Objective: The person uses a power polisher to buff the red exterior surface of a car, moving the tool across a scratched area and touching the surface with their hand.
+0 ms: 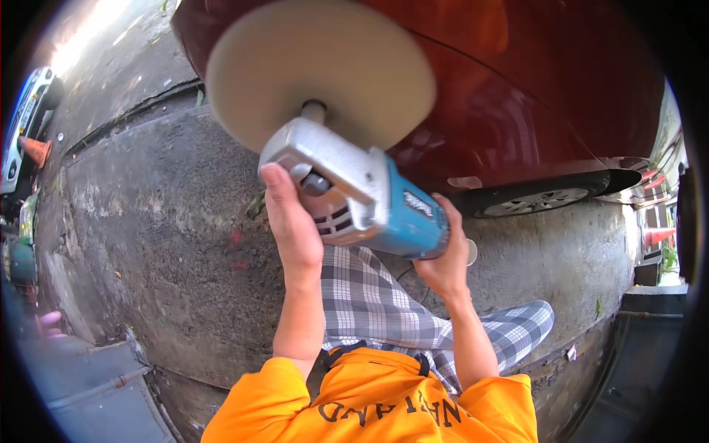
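Observation:
A power polisher (354,177) with a grey metal head and a teal motor housing lies across both my hands. My left hand (292,225) is closed on the side of its head, thumb up near a black button, the other fingers hidden beneath. Around the rear of the teal housing wraps my right hand (447,258). A large cream polishing pad (317,74), its edge blurred, sits on the spindle. The pad is right up against the dark red car (509,88); its working face is hidden, so I cannot tell whether it touches the paint.
The car's wheel (543,201) is at the right, above rough concrete ground (162,244). Off to the far left are an orange cone (35,150) and another vehicle (22,125). More cones (657,236) stand at the far right. A thin cord shows near my legs.

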### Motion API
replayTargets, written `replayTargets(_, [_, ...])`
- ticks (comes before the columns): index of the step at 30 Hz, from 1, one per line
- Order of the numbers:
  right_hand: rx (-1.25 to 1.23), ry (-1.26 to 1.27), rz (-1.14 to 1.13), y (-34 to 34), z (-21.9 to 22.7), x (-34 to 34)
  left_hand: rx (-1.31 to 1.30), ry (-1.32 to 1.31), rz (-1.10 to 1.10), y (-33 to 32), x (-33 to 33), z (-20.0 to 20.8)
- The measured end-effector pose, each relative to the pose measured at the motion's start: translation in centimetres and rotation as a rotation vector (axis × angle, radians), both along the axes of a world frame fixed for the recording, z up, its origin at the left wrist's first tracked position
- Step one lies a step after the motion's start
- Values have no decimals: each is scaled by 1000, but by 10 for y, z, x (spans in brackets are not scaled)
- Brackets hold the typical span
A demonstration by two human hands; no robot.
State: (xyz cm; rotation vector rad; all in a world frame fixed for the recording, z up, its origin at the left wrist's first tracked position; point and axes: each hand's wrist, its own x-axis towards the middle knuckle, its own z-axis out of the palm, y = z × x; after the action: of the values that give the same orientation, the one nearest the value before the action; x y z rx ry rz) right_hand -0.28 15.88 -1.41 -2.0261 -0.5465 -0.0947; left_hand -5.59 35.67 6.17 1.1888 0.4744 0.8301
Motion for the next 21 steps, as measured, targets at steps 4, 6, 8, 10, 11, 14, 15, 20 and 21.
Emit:
replayTargets(4, [-17,25,18,-11,17,-7,-41,-26,-70,-7,1,9])
replayTargets(6, [-83,51,34,-14,1,-8,-173,-18,-39,-9,1,-15])
replayTargets(8, [-201,83,66,-16,-18,-11,-209,27,-32,-7,-4,-53])
replayTargets(10, [-215,148,83,-20,-33,-12,-215,47,-40,-10,-9,-67])
replayTargets(11, [-232,211,99,-21,-36,-12,-217,65,-56,-12,-11,-66])
replayTargets(14, [-116,142,72,-21,-32,-13,-72,53,-134,-14,-11,-47])
replayTargets(15, [-14,90,42,-21,-29,-13,70,17,-195,-16,-9,-33])
replayTargets(20, [237,81,-9,-7,-6,-19,345,83,-201,-27,-3,35])
replayTargets(21, [240,79,-16,-1,-4,-21,289,76,-151,-17,-5,34])
